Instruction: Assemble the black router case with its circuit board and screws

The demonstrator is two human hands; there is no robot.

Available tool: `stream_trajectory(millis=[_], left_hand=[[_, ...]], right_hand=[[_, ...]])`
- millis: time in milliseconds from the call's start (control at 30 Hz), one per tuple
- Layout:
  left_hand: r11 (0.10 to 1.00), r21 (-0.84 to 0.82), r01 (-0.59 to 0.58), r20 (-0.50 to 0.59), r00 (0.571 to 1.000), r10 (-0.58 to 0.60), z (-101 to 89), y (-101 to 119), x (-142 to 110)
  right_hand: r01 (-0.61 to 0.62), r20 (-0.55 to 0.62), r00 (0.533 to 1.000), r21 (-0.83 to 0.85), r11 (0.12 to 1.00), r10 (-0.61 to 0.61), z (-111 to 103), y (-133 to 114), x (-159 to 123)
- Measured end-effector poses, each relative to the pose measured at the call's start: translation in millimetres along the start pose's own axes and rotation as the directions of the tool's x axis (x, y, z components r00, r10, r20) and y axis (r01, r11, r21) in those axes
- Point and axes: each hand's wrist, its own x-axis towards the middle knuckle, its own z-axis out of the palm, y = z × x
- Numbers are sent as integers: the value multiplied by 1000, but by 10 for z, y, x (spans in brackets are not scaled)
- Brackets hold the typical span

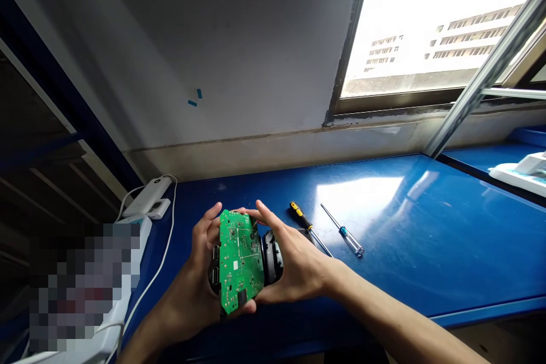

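Note:
A green circuit board (242,261) stands nearly on edge above the front of the blue table, its component side facing me. My left hand (197,267) grips the board from the left, beside metal port sockets (215,264) along that edge. My right hand (298,259) is wrapped round a black rounded part (272,256) close against the board's right side. A bit of red shows behind the board's top right, too small to make out. The board and my fingers hide whether the black part is joined to it.
A yellow-and-black screwdriver (301,215) and a clear-handled screwdriver (350,240) lie on the blue table (426,244) right of my hands. White power strips (147,196) and a white cable (167,250) run along the left edge. A metal post (464,108) rises at the right.

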Motion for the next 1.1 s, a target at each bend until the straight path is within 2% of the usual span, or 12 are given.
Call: stream_trajectory(millis=[100,233,333,467,667,867,1100], left_hand=[[1000,-7,26,0,1000,-26,-15,-65,-21],[996,-66,52,-104,993,-59,-82,-159,-48],[1000,4,12,-122,992,-12,-135,-186,-62],[962,265,-60,-57,995,77,-187,-198,-74],[846,529,-64,59,997,39,-220,-213,-88],[777,620,-109,105,993,55,-244,-195,-79],[768,632,-108,86,994,69,-316,-172,-84]], right_hand=[[7,-54,998,-14,1000,-8,6,24,10],[-20,-126,992,-94,995,8,20,67,36],[-60,-119,992,-174,983,39,27,84,52],[-25,-56,998,-238,971,12,19,71,58],[34,22,999,-276,961,-29,-8,24,65],[63,54,997,-240,969,-51,-24,4,69],[79,60,996,-216,973,-67,-62,-48,56]])
